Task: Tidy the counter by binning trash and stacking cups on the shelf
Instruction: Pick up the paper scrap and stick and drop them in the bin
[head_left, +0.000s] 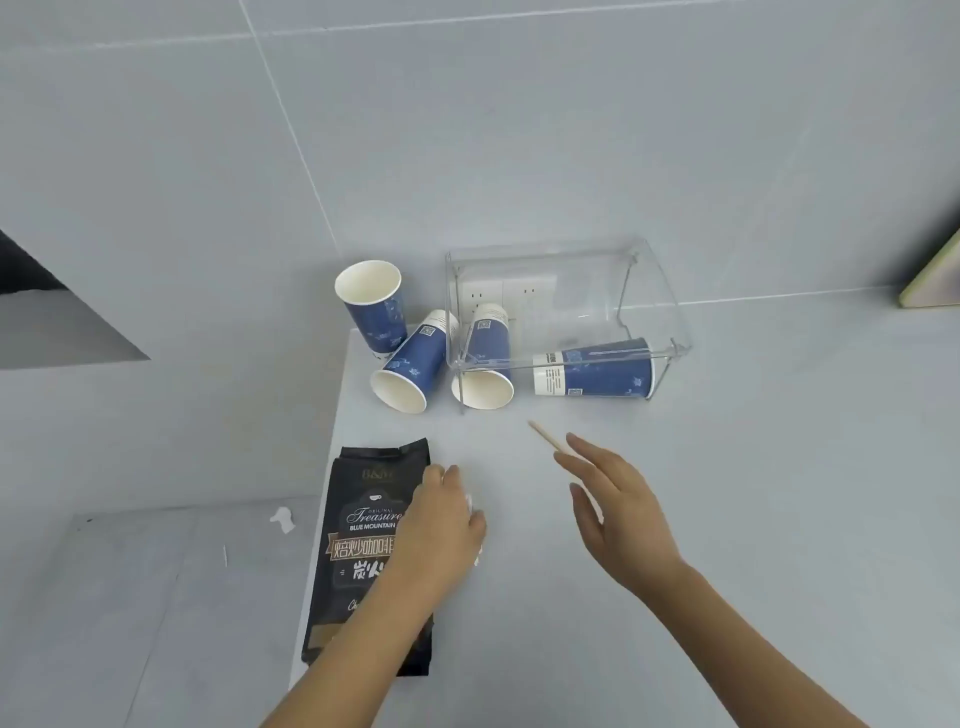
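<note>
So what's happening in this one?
A person is clearing a grey counter. The left hand is closed over something white, likely crumpled paper, beside a black coffee bag. The right hand is open, reaching at a wooden stir stick. Four blue paper cups lie scattered by a clear plastic shelf; none is stacked yet.

Pale grey tiled wall (519, 130) behind, thin light grout lines crossing it. White wall sockets (506, 293) low on the wall, seen through clear plastic. Grey matte desk (753, 493) fills right and centre. Left of the desk, lower grey tiled floor (130, 597) with small white scraps. Dark recess (21, 265) at far left. Green-edged board (935, 275) at right edge. Even, soft light.
</note>
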